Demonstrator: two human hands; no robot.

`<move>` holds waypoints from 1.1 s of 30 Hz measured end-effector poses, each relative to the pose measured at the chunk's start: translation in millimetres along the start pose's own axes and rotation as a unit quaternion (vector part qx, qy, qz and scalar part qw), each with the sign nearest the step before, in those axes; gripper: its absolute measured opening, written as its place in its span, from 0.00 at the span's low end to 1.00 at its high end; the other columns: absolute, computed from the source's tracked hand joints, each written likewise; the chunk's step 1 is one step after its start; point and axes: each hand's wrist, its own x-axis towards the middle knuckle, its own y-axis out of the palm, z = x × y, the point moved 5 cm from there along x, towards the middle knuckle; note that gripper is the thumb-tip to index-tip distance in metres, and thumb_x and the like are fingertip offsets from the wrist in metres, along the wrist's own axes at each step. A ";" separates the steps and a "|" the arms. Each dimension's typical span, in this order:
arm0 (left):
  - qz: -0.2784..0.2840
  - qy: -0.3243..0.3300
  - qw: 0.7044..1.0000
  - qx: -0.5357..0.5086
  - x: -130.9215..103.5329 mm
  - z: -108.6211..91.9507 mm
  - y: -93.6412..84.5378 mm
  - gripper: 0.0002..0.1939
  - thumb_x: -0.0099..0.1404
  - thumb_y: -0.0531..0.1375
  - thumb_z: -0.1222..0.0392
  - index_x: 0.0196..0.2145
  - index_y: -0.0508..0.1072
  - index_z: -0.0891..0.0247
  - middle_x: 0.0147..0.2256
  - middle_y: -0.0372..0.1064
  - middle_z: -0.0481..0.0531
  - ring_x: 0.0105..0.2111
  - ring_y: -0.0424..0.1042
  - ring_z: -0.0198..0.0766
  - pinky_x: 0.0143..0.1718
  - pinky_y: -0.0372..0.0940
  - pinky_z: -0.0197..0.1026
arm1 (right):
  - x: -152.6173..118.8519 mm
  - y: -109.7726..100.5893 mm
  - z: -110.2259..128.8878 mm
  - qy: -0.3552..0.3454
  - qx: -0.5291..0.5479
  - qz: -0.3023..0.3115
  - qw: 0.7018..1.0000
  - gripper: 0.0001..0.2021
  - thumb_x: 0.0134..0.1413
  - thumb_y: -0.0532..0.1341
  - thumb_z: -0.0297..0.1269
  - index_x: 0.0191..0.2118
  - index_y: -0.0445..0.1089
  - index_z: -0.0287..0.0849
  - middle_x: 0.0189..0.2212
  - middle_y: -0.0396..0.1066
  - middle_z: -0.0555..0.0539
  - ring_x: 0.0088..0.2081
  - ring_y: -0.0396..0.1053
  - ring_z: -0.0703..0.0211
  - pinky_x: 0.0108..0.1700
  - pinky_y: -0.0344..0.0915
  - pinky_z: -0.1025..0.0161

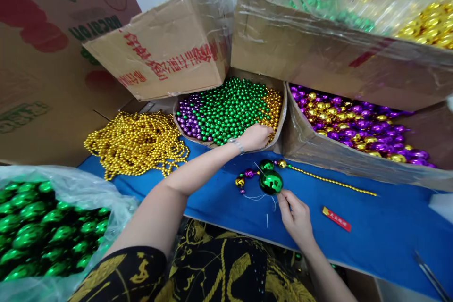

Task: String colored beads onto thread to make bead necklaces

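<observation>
My left hand (255,137) reaches into the cardboard box of small beads, fingers curled down at the small gold beads (275,104) on its right side. What the fingertips hold is hidden. Green beads (233,106) and purple beads (191,118) share that box. My right hand (295,214) pinches the lower edge of a large shiny green bead (271,182) above the blue table. This bead belongs to a strand with a smaller green bead (266,165), purple and gold beads, and a tail of tiny gold beads (332,179). Loose white thread (256,197) trails beneath it.
A heap of gold bead strands (138,144) lies on the blue table (226,212) at left. Large green beads (42,226) fill a plastic-lined container. A right-hand box holds purple and gold beads (347,122). A red-and-yellow packet (337,219) and metal tweezers-like tool (430,271) lie at right.
</observation>
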 end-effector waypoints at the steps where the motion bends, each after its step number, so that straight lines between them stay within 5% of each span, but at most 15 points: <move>1: 0.039 -0.008 0.998 0.054 14.2 0.9 9.7 0.12 0.66 0.54 0.68 0.43 0.76 0.70 0.42 0.75 0.65 0.45 0.74 0.49 0.47 0.67 0.48 | -0.7 -1.2 0.0 0.000 -0.001 -0.001 1.000 0.09 0.66 0.53 0.34 0.36 0.70 0.43 0.25 0.70 0.50 0.27 0.71 0.63 0.33 0.68 0.70; 5: 0.079 -0.024 0.991 0.107 37.9 2.1 28.6 0.13 0.67 0.52 0.69 0.43 0.75 0.71 0.38 0.74 0.65 0.42 0.75 0.48 0.41 0.67 0.44 | -2.6 -5.1 -0.9 -0.004 0.002 -0.008 1.000 0.09 0.66 0.53 0.33 0.38 0.71 0.42 0.28 0.72 0.49 0.30 0.72 0.63 0.34 0.68 0.70; 11: 0.095 0.059 0.981 0.160 6.4 7.4 15.6 0.12 0.66 0.52 0.71 0.41 0.74 0.66 0.42 0.72 0.61 0.42 0.72 0.46 0.42 0.63 0.45 | -3.3 -6.7 -4.1 -0.014 0.005 -0.017 1.000 0.09 0.66 0.54 0.32 0.40 0.72 0.41 0.32 0.75 0.48 0.31 0.74 0.64 0.35 0.68 0.71; 15: 0.002 0.064 0.986 0.155 -21.4 24.3 -10.5 0.10 0.64 0.55 0.73 0.34 0.75 0.66 0.38 0.72 0.61 0.44 0.69 0.48 0.46 0.61 0.50 | -1.3 -6.8 -0.9 -0.022 0.009 -0.019 1.000 0.09 0.66 0.54 0.32 0.39 0.72 0.41 0.31 0.75 0.48 0.31 0.74 0.64 0.36 0.68 0.72; 18: -0.127 -0.041 0.986 -0.096 -43.9 42.6 -26.8 0.05 0.63 0.59 0.69 0.35 0.76 0.66 0.37 0.73 0.58 0.39 0.71 0.43 0.44 0.63 0.47 | 1.9 -6.5 2.2 -0.021 0.005 -0.024 0.999 0.09 0.66 0.54 0.32 0.38 0.71 0.41 0.30 0.75 0.49 0.31 0.74 0.64 0.36 0.68 0.72; 20: -0.180 -0.121 0.903 -0.371 -62.2 49.9 -23.1 0.06 0.63 0.61 0.63 0.38 0.75 0.66 0.36 0.73 0.55 0.35 0.72 0.38 0.41 0.66 0.44 | 4.3 -5.7 4.2 -0.024 -0.001 -0.027 0.999 0.08 0.66 0.54 0.32 0.39 0.71 0.41 0.31 0.76 0.48 0.32 0.75 0.64 0.37 0.68 0.72; 22: -0.182 -0.172 0.758 -0.602 -79.6 44.4 -9.4 0.11 0.62 0.64 0.60 0.41 0.75 0.66 0.36 0.74 0.54 0.34 0.74 0.36 0.39 0.68 0.41 | 6.5 -4.9 6.1 -0.032 -0.009 -0.031 0.999 0.08 0.66 0.54 0.32 0.39 0.71 0.41 0.34 0.77 0.47 0.33 0.75 0.64 0.38 0.68 0.71; 24: -0.164 -0.192 0.641 -0.725 -93.9 29.7 2.5 0.13 0.59 0.66 0.60 0.41 0.75 0.67 0.35 0.75 0.54 0.34 0.75 0.35 0.39 0.70 0.39 | 8.2 -3.9 7.7 -0.040 -0.017 -0.033 0.999 0.08 0.66 0.54 0.31 0.39 0.71 0.41 0.35 0.77 0.47 0.34 0.76 0.64 0.38 0.68 0.71; 25: -0.158 -0.196 0.607 -0.754 -99.9 22.3 6.4 0.14 0.58 0.68 0.61 0.41 0.76 0.67 0.35 0.75 0.54 0.33 0.75 0.34 0.38 0.70 0.37 | 8.9 -3.3 8.5 -0.043 -0.021 -0.034 0.998 0.08 0.66 0.54 0.31 0.39 0.71 0.41 0.36 0.77 0.47 0.34 0.76 0.63 0.39 0.68 0.70; 28: -0.154 -0.201 0.556 -0.792 -112.7 6.0 12.9 0.14 0.55 0.70 0.62 0.40 0.76 0.68 0.33 0.75 0.53 0.32 0.76 0.34 0.36 0.71 0.35 | 9.6 -0.9 10.5 -0.052 -0.029 -0.030 0.998 0.07 0.66 0.54 0.31 0.40 0.70 0.41 0.35 0.77 0.48 0.35 0.76 0.63 0.39 0.68 0.69; 33: -0.159 -0.214 0.510 -0.817 -121.4 -4.6 18.3 0.14 0.54 0.71 0.63 0.37 0.75 0.68 0.32 0.75 0.53 0.34 0.77 0.36 0.36 0.72 0.36 | 5.9 2.7 13.7 -0.061 -0.036 -0.025 0.997 0.07 0.65 0.54 0.30 0.39 0.70 0.42 0.34 0.77 0.49 0.33 0.75 0.63 0.37 0.67 0.69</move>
